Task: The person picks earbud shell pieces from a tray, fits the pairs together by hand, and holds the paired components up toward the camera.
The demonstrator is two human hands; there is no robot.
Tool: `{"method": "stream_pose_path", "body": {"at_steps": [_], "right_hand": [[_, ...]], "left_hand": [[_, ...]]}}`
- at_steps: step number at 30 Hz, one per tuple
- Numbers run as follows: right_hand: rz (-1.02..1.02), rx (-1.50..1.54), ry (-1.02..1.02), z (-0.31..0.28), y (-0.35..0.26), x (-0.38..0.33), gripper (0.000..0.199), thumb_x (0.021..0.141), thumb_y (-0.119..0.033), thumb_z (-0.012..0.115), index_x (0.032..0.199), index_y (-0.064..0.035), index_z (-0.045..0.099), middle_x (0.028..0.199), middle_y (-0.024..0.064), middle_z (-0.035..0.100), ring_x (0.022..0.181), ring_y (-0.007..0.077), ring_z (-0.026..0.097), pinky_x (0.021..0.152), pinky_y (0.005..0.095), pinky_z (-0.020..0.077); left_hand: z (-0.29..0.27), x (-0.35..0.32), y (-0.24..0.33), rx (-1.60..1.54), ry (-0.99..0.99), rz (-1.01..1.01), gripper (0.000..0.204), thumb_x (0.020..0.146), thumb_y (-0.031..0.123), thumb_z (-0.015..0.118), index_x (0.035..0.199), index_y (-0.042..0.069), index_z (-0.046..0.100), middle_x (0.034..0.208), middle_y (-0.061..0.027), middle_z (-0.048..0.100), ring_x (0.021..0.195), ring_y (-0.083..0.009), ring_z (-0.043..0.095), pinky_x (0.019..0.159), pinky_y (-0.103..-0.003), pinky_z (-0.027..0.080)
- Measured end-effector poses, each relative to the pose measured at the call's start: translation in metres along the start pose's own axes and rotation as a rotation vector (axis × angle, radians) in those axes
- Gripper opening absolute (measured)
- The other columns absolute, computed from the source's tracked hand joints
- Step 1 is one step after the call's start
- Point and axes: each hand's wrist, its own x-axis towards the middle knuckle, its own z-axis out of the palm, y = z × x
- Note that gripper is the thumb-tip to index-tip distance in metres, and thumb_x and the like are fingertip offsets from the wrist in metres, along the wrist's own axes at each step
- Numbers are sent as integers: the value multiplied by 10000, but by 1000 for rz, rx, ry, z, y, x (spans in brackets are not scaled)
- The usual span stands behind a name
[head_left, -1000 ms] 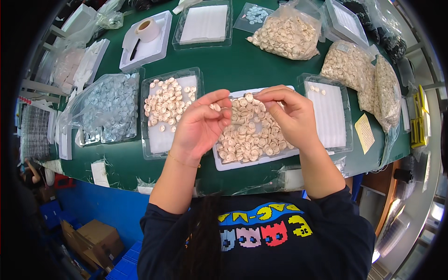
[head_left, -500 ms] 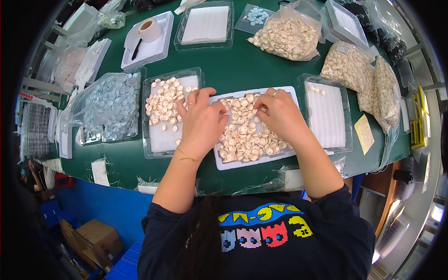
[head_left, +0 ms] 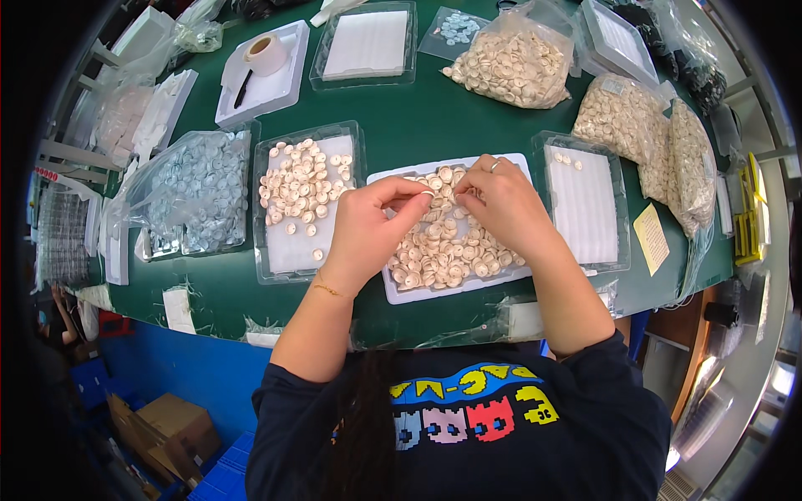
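Observation:
Small round cream pieces [head_left: 447,259], like shallow caps, fill a white tray [head_left: 430,294] in front of me. Over its left part, my left hand [head_left: 372,221] pinches one cream round piece [head_left: 428,194] between thumb and index finger. My right hand [head_left: 505,204] is above the tray's right part, fingers bent and closed near the heap; whatever its fingertips hold is hidden. To the left, a clear plastic tray [head_left: 266,265] with a white liner carries many loose cream pieces. In the clear tray [head_left: 622,250] on the right, a few pieces sit at the liner's far left corner.
Bags of cream pieces [head_left: 510,67] stand at the back and right. A bag of pale blue pieces [head_left: 205,192] lies at the left. Further back are a tape roll [head_left: 266,54] with a black pen [head_left: 243,88] in a white tray, and a lined clear tray [head_left: 368,46].
My left hand has moved right, from between the two trays to over the white one, and its fingers have closed into a pinch. My right hand has barely shifted.

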Motion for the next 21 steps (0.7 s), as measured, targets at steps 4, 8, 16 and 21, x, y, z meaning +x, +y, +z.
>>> {"method": "stream_pose_path", "body": {"at_steps": [4,8,16,21], "right_hand": [[207,313,-77,-11,-17,3,75,754,-64,638,803,-8,644,781,89,620,712,206,583,658,309,469],[313,938,-24,-23,-27,-2,107,810,-25,592,904,12,631,828,56,640,711,106,578,637,244,476],[321,1448,-24,-22,-34,-9,153,831,-16,584,971,43,596,871,90,619,719,120,579,651,238,488],[333,1430,53,-22,-45,-12,163,839,-17,582,986,51,587,877,79,606,705,115,581,645,229,491]], "left_hand": [[0,-2,2,-406,-24,-79,99,834,-8,565,920,-45,596,878,-98,651,733,-146,625,690,-247,508],[0,-3,4,-545,-27,-65,108,833,-10,554,926,-41,600,885,-90,632,757,-139,597,694,-247,483],[-4,-8,-2,-487,-170,266,258,835,-50,510,1075,-21,601,877,-53,539,750,-100,510,687,-218,445],[7,-17,11,-461,-3,267,171,850,0,526,1016,-34,547,832,-108,551,667,-133,565,582,-224,468]]}}
